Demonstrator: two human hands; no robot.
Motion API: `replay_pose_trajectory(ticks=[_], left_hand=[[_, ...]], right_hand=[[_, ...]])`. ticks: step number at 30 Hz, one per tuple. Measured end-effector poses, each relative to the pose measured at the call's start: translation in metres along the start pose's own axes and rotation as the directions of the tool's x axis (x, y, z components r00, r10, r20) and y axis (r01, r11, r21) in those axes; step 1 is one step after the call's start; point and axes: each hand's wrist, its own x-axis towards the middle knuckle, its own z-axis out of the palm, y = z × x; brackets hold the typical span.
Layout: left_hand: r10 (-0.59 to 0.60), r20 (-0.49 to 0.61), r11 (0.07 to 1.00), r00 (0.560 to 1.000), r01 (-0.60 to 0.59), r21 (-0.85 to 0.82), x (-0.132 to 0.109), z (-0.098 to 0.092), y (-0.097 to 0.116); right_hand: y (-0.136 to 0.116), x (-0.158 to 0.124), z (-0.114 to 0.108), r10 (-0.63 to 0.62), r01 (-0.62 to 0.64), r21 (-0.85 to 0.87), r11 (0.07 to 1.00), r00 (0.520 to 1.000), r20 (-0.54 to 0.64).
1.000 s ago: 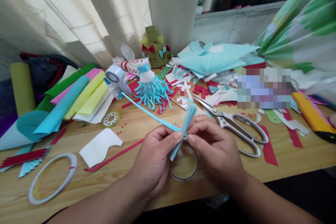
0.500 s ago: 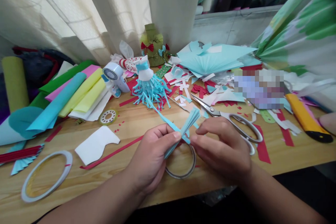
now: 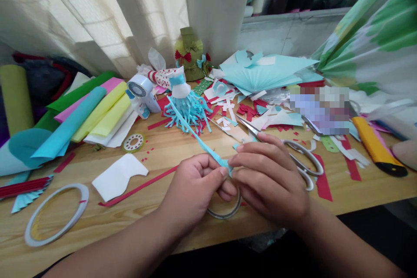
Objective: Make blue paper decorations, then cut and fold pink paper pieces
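And here we are at the wooden table (image 3: pixel 156 156), both hands right in the thick of it! The left hand (image 3: pixel 192 195) is curled closed, thumb and fingers pinching a pale-blue paper strip (image 3: pixel 198 141), while the right hand (image 3: pixel 269 178) closes in from the other side, its fingers (image 3: pixel 257 152) bent around the same spot. The strip runs up and to the left from that grip, its far end reaching the fringed blue-and-white paper figure (image 3: pixel 185 110). Whatever else is bunched between those fingers is hard to make out, though it looks like more blue paper.

Just below the hands sits a ring of tape (image 3: pixel 224 210) — partly hidden by the left fingers — and the steel scissors (image 3: pixel 302 156) lie tucked beside the right hand. Off to the left: a white paper cut-out (image 3: pixel 117 176), a thin red paper strip (image 3: pixel 138 186) and a second tape ring (image 3: pixel 55 215). Further back, a tape dispenser (image 3: pixel 140 93) and a pleated blue paper fan (image 3: pixel 263 74) among scattered scraps!
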Motion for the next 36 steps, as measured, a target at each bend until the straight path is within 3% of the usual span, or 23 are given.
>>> replay_pose_trajectory(ticks=[6, 17, 23, 29, 36], left_hand=[[0.014, -0.043, 0.993, 0.999, -0.009, 0.121, -0.002, 0.003, 0.004], [0.107, -0.04, 0.951, 0.994, -0.09, 0.297, -0.005, 0.003, 0.002], [0.304, -0.007, 0.776, 0.953, -0.243, 0.582, -0.009, 0.001, 0.001], [0.315, 0.025, 0.679, 0.949, -0.244, 0.692, -0.01, 0.001, 0.002], [0.344, 0.137, 0.555, 0.929, -0.319, 0.768, -0.01, 0.001, 0.004]], right_hand=[[-0.002, 0.003, 0.002, 0.137, -0.143, 0.086, 0.986, 0.988, 0.071], [-0.002, 0.004, 0.002, 0.214, -0.23, 0.106, 0.968, 0.967, 0.14], [-0.006, 0.009, -0.001, 0.23, -0.252, 0.127, 0.959, 0.959, 0.163], [-0.006, 0.01, -0.006, 0.306, -0.339, 0.167, 0.926, 0.932, 0.195], [-0.002, 0.011, -0.01, 0.322, -0.398, 0.248, 0.883, 0.899, 0.295]])
